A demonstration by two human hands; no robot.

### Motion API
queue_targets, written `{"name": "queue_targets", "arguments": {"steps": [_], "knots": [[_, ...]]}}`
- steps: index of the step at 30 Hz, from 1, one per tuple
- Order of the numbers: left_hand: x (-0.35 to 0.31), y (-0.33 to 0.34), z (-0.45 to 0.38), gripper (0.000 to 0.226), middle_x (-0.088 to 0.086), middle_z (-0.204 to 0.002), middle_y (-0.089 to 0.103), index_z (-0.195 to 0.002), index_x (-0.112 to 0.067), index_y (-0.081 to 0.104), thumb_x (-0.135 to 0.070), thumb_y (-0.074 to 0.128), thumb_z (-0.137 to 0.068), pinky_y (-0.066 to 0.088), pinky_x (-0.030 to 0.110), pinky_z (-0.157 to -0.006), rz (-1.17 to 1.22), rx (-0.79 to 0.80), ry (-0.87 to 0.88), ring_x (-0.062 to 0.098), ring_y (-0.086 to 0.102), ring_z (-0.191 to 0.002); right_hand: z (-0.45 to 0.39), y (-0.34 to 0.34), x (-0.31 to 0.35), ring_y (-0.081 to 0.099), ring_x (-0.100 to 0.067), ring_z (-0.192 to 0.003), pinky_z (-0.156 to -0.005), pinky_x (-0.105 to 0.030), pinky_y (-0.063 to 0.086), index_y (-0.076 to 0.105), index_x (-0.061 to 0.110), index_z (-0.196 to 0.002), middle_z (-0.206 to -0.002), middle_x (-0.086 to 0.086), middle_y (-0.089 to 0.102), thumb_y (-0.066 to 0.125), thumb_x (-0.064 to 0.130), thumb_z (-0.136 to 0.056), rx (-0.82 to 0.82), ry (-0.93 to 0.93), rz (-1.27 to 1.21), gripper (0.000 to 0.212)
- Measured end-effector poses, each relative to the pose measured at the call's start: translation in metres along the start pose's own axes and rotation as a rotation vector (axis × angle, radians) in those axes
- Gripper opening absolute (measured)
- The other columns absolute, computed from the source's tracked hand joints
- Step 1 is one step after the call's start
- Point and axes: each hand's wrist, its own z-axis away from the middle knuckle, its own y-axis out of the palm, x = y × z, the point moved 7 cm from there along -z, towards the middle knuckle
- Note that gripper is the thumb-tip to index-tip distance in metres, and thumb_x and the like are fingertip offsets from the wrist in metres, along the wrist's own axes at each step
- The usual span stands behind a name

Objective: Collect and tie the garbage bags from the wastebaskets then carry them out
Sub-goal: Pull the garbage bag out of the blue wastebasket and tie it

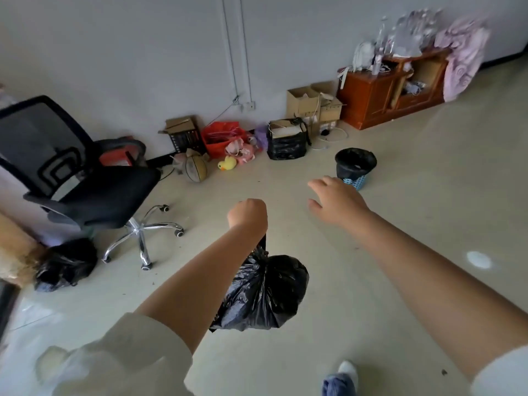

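Note:
My left hand point(248, 216) is a closed fist around the gathered neck of a full black garbage bag point(265, 292), which hangs in the air below it. My right hand point(335, 202) is stretched forward with the fingers spread and nothing in it. Just beyond its fingertips stands a small blue wastebasket point(355, 182) on the floor, lined with a black bag point(355, 161) folded over its rim. Another filled black bag point(64, 264) lies on the floor at the left, beside the chair base.
A black office chair point(85, 192) on a chrome wheeled base stands to the left. Along the far wall sit cardboard boxes point(311, 104), a red bin point(223, 138), a ball, a yellow duck toy, a black-wrapped box point(287, 145) and a wooden cabinet point(391, 95). My foot point(343, 375) shows at the bottom.

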Motion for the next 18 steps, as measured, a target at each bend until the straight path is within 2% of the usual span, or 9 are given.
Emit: {"name": "queue_targets", "arguments": {"steps": [4,5,8,12,15,18], "knots": [[-0.062,-0.009,-0.106,0.022,0.010,-0.089,0.060,-0.106,-0.003,0.062,-0.012,0.043,-0.097,0.042,0.026,-0.066,0.032,0.021,-0.042,0.022,0.047,-0.078,-0.097,-0.005,-0.098,0.046,-0.031,-0.117,-0.084,-0.036,0.041,0.045,0.005,-0.124,-0.127,-0.013,0.049,0.038,0.023,-0.095,0.061,-0.006,0.028,0.035],[-0.076,-0.014,-0.130,0.023,0.009,-0.088,0.060,-0.107,-0.003,0.061,-0.014,0.043,-0.098,0.042,0.026,-0.066,0.043,0.019,-0.047,0.021,0.047,-0.078,-0.119,-0.008,-0.120,0.047,-0.031,-0.115,-0.081,-0.035,0.041,0.046,0.004,-0.121,-0.125,-0.013,0.050,0.038,0.023,-0.095,0.060,-0.008,0.037,0.033],[-0.114,-0.025,-0.197,0.024,0.007,-0.081,0.055,-0.107,-0.003,0.061,-0.016,0.043,-0.099,0.041,0.027,-0.066,0.073,0.007,-0.041,0.021,0.045,-0.079,-0.179,-0.013,-0.174,0.046,-0.031,-0.116,-0.086,-0.037,0.043,0.046,0.004,-0.123,-0.127,-0.013,0.050,0.039,0.023,-0.095,0.055,0.016,0.038,0.034],[-0.156,-0.040,-0.296,0.027,0.009,-0.090,0.062,-0.109,-0.002,0.060,-0.019,0.041,-0.099,0.045,0.031,-0.071,0.115,0.011,-0.051,0.026,0.053,-0.088,-0.268,-0.006,-0.232,0.045,-0.031,-0.122,-0.091,-0.041,0.044,0.045,0.005,-0.128,-0.132,-0.014,0.048,0.040,0.023,-0.095,0.070,0.008,0.017,0.038],[-0.184,-0.044,-0.381,0.029,0.014,-0.113,0.064,-0.113,-0.002,0.059,-0.020,0.040,-0.099,0.049,0.034,-0.080,0.127,0.006,-0.051,0.031,0.058,-0.107,-0.343,0.004,-0.277,0.046,-0.031,-0.121,-0.089,-0.041,0.047,0.046,0.004,-0.126,-0.131,-0.014,0.049,0.040,0.023,-0.095,0.071,-0.003,0.020,0.037],[-0.213,-0.041,-0.468,0.030,0.015,-0.115,0.063,-0.113,-0.001,0.058,-0.021,0.040,-0.099,0.048,0.034,-0.081,0.135,0.019,-0.017,0.031,0.058,-0.109,-0.420,0.018,-0.324,0.047,-0.031,-0.119,-0.092,-0.043,0.047,0.047,0.005,-0.125,-0.130,-0.013,0.050,0.041,0.023,-0.094,0.074,0.033,0.023,0.037]]}}
